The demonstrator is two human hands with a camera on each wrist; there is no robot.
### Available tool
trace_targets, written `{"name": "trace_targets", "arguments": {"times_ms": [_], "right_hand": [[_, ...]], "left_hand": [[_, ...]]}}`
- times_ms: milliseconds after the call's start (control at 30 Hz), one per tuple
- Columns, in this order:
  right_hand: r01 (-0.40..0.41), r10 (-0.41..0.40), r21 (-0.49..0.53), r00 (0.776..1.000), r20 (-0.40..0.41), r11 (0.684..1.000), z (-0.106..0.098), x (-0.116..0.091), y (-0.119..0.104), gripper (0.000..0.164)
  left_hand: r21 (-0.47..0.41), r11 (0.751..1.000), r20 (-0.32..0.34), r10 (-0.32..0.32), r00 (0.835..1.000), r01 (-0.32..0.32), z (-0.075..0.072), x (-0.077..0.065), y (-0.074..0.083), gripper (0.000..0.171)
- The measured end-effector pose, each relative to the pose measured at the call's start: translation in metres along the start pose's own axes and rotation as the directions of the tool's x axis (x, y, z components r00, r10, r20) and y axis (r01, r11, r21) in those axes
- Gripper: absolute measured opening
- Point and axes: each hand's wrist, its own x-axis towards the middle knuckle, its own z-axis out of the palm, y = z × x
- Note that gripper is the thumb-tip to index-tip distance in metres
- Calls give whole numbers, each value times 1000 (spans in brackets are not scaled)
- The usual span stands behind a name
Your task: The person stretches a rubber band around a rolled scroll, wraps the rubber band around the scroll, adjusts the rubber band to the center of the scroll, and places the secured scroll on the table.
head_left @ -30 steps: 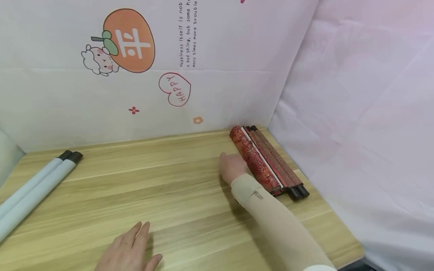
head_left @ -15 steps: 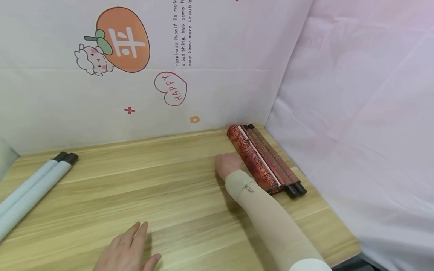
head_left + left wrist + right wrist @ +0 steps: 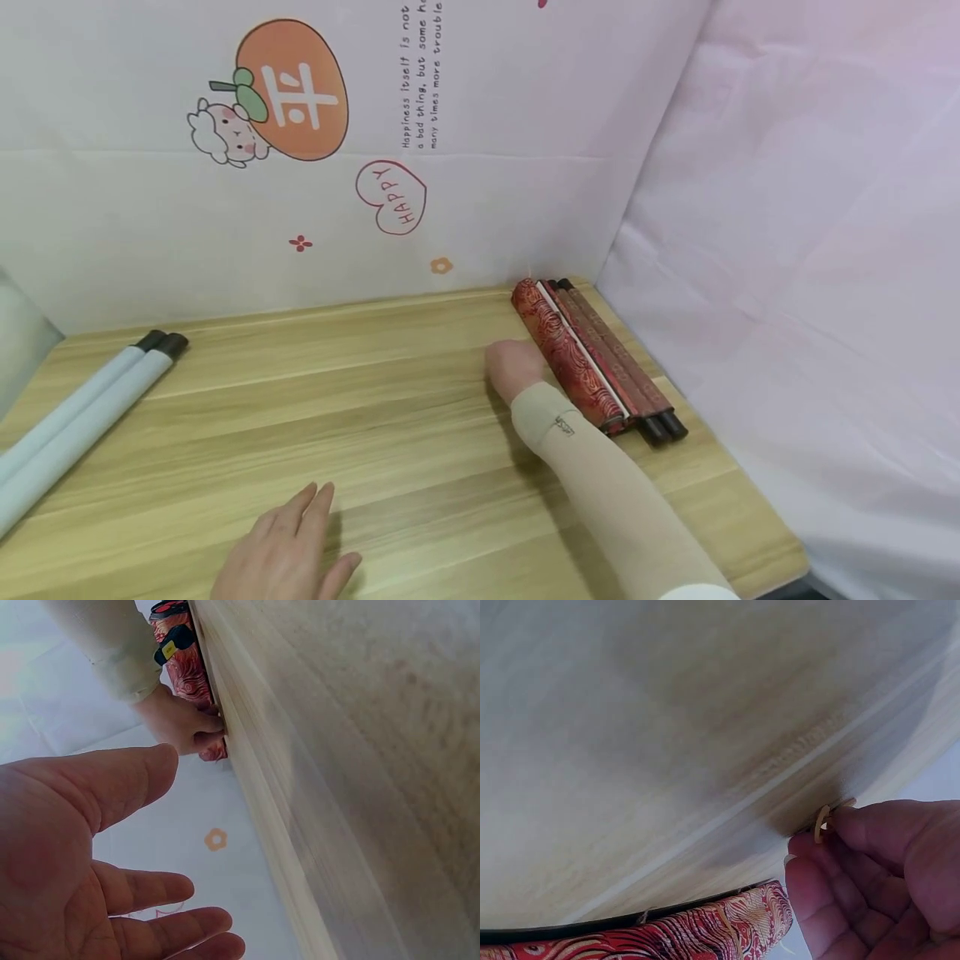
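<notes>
Close beside the red patterned scroll (image 3: 566, 350), my right hand (image 3: 516, 367) is low over the tabletop. In the right wrist view its thumb and forefinger pinch a thin yellowish looped band (image 3: 822, 823); the head view hides this band behind the hand. The end of the red scroll's patterned cloth (image 3: 705, 930) shows just beyond these fingers. Over the near part of the table, my left hand (image 3: 281, 546) has its fingers stretched out and holds nothing. In the left wrist view its thumb and fingers (image 3: 150, 889) are spread apart.
Beside the red scroll lie brownish-red scrolls (image 3: 622, 358) with black end knobs, along the right edge of the wooden table (image 3: 360, 400). Two pale blue-white rolls (image 3: 97, 408) with black ends lie at the left. A printed white cloth (image 3: 487, 192) rises behind.
The head view shifts slightly left and then back. My right hand stays beside the red scroll, its outline turning a little rounder. The left hand and the scrolls keep their places.
</notes>
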Motion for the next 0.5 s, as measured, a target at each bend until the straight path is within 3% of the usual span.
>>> {"name": "trace_targets", "arguments": {"times_ms": [367, 500], "right_hand": [[50, -56, -57, 994, -93, 997, -3, -7, -7, 26], [72, -74, -30, 995, -72, 997, -10, -13, -17, 24]], "left_hand": [[41, 999, -83, 31, 996, -27, -11, 5, -2, 79], [20, 1000, -94, 17, 995, -15, -16, 9, -3, 80]]}}
